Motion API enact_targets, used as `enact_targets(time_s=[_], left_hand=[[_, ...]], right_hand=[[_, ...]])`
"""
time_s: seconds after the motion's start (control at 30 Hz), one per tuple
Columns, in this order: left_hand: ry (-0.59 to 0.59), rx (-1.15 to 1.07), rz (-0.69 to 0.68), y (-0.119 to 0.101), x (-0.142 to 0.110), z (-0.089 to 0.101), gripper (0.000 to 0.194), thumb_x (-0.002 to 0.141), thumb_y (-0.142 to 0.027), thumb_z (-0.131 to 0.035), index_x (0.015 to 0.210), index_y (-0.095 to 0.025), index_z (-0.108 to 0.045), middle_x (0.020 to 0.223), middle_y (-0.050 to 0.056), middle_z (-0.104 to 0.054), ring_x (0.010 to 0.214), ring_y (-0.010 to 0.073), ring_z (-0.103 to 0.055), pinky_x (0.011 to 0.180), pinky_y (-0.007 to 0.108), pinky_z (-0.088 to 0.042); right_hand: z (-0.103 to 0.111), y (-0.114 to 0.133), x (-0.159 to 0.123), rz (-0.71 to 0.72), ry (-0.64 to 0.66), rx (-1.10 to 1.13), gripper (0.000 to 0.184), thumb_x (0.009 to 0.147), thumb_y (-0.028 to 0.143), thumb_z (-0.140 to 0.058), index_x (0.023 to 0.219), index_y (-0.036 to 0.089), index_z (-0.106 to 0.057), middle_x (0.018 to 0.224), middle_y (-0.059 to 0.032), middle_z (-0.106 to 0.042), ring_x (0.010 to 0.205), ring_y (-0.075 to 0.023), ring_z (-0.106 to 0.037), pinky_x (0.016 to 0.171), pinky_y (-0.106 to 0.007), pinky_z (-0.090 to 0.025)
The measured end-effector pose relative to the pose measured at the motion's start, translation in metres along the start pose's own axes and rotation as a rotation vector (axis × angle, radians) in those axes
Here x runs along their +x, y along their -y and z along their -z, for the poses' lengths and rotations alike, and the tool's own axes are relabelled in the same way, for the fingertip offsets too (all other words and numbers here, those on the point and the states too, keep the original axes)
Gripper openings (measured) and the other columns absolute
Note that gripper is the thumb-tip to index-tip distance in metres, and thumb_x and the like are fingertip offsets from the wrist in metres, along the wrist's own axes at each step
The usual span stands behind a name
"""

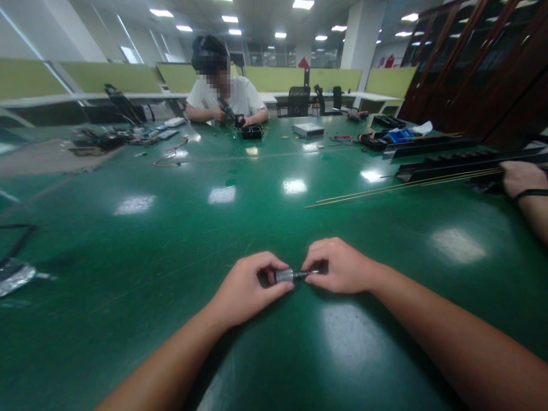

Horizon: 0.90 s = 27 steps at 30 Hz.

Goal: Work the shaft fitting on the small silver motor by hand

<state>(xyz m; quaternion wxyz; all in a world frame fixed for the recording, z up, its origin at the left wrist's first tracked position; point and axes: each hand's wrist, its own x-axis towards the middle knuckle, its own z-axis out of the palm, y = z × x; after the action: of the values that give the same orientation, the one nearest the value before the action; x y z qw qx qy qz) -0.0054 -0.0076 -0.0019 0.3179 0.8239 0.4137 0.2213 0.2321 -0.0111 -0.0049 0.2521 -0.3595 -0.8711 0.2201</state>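
Observation:
Low over the green table, a small metal piece [284, 275] lies sideways between my hands: a silver cylinder that narrows to a dark, thin shaft. Its exact kind is too small to make out. My left hand [252, 282] grips the silver cylinder between thumb and fingers. At the other end, my right hand [338, 265] pinches the thin shaft [306, 274], and its fingertips partly hide the tip.
The green table [180, 228] stretches ahead. Across it, a person [226, 91] holds a tool over a black part. Another person's hand [524, 177] at right is by long thin rods [385, 192] and black metal rails [445, 165]. Electronic parts [103, 137] are piled far left.

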Motion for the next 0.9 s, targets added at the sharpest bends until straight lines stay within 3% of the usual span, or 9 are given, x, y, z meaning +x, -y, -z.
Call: enact_targets(time_s=[0.6, 0.9], left_hand=[[0.016, -0.009, 0.021, -0.001, -0.002, 0.0, 0.022, 0.078, -0.034, -0.074, 0.092, -0.017, -0.071, 0.084, 0.003, -0.069, 0.072, 0.0163, -0.064, 0.066, 0.026, -0.049], [-0.006, -0.01, 0.051, 0.002, -0.003, -0.001, 0.022, 0.08, -0.035, -0.072, 0.092, -0.017, -0.07, 0.087, 0.003, -0.07, 0.074, 0.0166, -0.065, 0.068, 0.027, -0.051]], right_hand=[[0.011, -0.004, -0.004, -0.109, 0.061, 0.004, 0.007, 0.075, 0.017, -0.07, 0.081, 0.016, -0.074, 0.078, -0.002, -0.069, 0.072, -0.0135, -0.062, 0.068, -0.024, -0.045], [0.023, -0.02, -0.01, -0.192, 0.066, -0.013, 0.008, 0.074, 0.019, -0.072, 0.08, 0.016, -0.074, 0.079, -0.0019, -0.069, 0.072, -0.0136, -0.062, 0.067, -0.024, -0.047]])
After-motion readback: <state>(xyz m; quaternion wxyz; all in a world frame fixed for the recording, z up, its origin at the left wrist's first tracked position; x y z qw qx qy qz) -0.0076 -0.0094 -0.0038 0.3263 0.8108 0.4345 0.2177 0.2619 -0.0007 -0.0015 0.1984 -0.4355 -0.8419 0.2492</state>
